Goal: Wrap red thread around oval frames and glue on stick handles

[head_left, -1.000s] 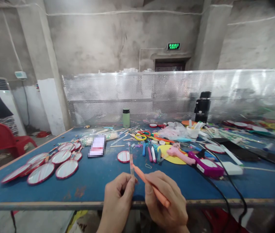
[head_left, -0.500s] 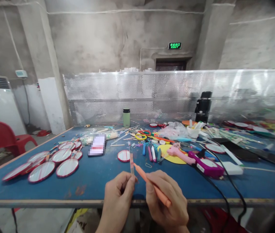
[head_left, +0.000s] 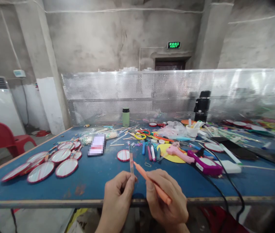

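Note:
Pinched between thumb and fingers, a narrow flat craft stick [head_left: 131,158] stands nearly upright in my left hand [head_left: 118,199]. Its middle stretch is tinted pinkish orange, and the top end looks bluish. My right hand [head_left: 167,197] grips an orange marker [head_left: 142,172] like a pen, its tip at the stick's right edge. Just behind the stick lies a small round red-rimmed disc [head_left: 122,155]. Beyond my right hand lie several markers [head_left: 149,152] in blue, purple, white and teal.
Several red-rimmed discs [head_left: 40,172] lie at the left of the blue table [head_left: 91,187], near a phone [head_left: 97,145]. To the right are a pink glue gun [head_left: 179,154], a purple device [head_left: 207,165] and black cables. A green bottle [head_left: 126,117] and black flask [head_left: 202,106] stand behind.
The view has shifted very slightly. Both hands keep their hold, and the marker tip stays at the stick, a touch higher than before.

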`<move>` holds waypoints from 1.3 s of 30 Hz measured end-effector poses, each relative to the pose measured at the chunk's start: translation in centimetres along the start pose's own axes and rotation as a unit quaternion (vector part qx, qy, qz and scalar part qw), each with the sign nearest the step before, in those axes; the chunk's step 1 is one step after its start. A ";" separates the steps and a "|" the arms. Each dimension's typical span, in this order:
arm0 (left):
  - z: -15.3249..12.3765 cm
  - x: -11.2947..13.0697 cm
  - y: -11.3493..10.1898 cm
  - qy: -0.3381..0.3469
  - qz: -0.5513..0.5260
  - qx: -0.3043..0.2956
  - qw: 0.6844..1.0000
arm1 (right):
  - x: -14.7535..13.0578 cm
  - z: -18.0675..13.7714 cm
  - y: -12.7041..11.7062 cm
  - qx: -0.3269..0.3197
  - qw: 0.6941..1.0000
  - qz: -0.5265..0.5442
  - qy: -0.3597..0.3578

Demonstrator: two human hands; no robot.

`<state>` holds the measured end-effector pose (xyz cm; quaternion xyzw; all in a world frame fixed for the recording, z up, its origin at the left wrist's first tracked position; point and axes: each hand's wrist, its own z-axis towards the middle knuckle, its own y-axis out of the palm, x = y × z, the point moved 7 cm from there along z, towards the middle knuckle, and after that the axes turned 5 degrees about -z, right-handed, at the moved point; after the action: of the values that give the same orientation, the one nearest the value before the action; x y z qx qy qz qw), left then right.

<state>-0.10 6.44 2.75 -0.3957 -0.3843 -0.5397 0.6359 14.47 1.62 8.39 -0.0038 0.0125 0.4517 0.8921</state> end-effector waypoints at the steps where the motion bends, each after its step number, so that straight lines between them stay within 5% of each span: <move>1: 0.0 -0.1 0.0 -0.003 -0.001 -0.001 1.000 | 0.2 -0.2 -0.1 0.005 1.000 0.003 0.007; 25: 0.0 -0.1 0.1 -0.002 0.000 -0.010 1.000 | 0.0 0.1 0.1 -0.006 1.000 0.015 0.000; 39: 1.7 -0.1 0.9 -0.070 -0.096 -0.016 0.993 | 1.1 -1.1 -0.6 0.043 0.997 0.043 0.046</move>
<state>0.65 8.12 3.25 -0.4043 -0.4552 -0.5752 0.5463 15.56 2.15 7.24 0.0145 0.0727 0.4885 0.8694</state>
